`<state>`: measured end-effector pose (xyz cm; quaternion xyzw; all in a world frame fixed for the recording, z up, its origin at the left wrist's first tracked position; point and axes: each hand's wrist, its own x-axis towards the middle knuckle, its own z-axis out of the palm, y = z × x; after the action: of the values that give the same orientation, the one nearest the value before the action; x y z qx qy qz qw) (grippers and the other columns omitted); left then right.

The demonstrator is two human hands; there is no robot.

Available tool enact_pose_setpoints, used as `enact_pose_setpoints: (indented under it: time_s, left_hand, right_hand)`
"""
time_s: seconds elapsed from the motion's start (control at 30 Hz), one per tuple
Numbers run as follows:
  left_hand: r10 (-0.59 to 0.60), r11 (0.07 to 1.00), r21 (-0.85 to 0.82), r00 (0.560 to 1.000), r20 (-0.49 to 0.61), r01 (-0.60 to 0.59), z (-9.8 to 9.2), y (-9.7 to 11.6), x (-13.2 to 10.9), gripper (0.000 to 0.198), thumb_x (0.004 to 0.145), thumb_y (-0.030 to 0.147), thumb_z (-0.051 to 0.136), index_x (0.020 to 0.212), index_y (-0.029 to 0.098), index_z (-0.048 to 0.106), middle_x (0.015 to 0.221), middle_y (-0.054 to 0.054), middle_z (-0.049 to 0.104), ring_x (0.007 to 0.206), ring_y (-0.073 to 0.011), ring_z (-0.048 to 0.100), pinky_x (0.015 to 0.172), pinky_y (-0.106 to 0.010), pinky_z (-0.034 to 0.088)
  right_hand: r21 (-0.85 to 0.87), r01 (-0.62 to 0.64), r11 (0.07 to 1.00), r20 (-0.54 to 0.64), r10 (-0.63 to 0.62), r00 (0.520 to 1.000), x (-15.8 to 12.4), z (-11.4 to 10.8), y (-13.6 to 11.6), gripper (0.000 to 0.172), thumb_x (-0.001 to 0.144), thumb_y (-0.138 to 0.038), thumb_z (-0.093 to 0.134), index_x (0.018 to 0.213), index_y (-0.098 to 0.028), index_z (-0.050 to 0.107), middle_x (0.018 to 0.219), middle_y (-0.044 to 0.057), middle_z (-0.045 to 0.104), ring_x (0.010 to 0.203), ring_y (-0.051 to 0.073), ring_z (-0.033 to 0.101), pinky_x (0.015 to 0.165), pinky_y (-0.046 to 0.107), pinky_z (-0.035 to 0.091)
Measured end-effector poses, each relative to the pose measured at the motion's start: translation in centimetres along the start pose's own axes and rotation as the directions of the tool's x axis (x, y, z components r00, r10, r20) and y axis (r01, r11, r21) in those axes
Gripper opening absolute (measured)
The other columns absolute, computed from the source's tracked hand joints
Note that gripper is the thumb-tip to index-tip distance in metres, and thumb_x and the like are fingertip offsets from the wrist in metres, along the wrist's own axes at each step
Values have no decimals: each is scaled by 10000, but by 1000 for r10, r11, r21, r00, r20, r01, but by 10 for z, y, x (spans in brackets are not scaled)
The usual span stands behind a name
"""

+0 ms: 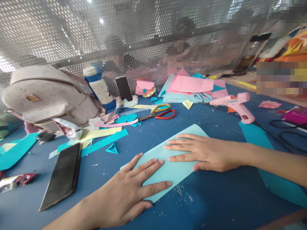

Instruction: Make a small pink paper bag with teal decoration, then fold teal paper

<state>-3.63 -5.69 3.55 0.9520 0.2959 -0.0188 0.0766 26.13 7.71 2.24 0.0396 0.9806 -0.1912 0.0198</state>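
A light blue sheet of paper [163, 171] lies slantwise on the blue table in front of me. My left hand [129, 188] rests flat on its near left end, fingers spread. On the far right part of the same sheet, my right hand [203, 151] lies flat with its fingers stretched out. Neither hand grips anything. Beyond the paper are scissors [165, 113] with red and yellow handles. A pink glue gun [236, 103] stands at the right, near a teal strip of paper [278, 179] that passes under my right forearm.
A black phone [61, 175] lies at left, beside paper scraps [105, 142]. Behind stand a pale backpack [48, 92], a bottle [99, 88], a propped phone [124, 88] and a small pink paper purse [145, 87]. Pink sheets [192, 83] are stacked by the perforated metal wall [148, 35].
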Motion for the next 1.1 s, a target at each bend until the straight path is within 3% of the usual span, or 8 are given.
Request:
enact_pose_setpoints:
  time_s: [0.2, 0.8, 0.93, 1.1]
  left_hand:
    - [-1, 1000, -7, 1000, -17, 1, -1, 0, 0, 564, 987, 363, 392, 1513, 339, 190, 1603, -41, 105, 1459, -254, 196, 1194, -504, 125]
    - [-2, 1000, 12, 997, 75, 1, -2, 0, 1, 575, 1002, 362, 341, 1523, 342, 97, 1608, -68, 22, 1471, -263, 123, 1178, -555, 129]
    - [-4, 1000, 7, 998, 58, 4, -1, 0, 1, 587, 999, 346, 362, 1523, 343, 99, 1609, -64, 41, 1469, -268, 135, 1182, -549, 111]
    - [-2, 1000, 19, 999, 50, 1, 1, 0, 0, 588, 999, 346, 365, 1524, 345, 99, 1610, -59, 42, 1468, -271, 138, 1186, -535, 99]
  right_hand:
    - [28, 19, 999, -82, -17, 997, -1, 1, 2, 585, 969, -380, 480, 1501, -328, 244, 1586, 47, 206, 1451, 245, 205, 1177, 499, 140]
    - [-48, -30, 998, 27, 32, 999, 1, -1, 1, 601, 979, -341, 455, 1516, -329, 187, 1604, 25, 127, 1467, 238, 147, 1177, 517, 146]
    - [-42, -81, 996, 9, 81, 997, -1, -6, 6, 518, 1017, -304, 349, 1513, -327, 201, 1609, 9, 98, 1471, 204, 120, 1185, 478, 149]
    - [-24, -165, 986, -35, 164, 986, -8, -9, 22, 538, 1011, -378, 373, 1512, -350, 181, 1611, -5, 82, 1475, 214, 87, 1192, 486, 84]
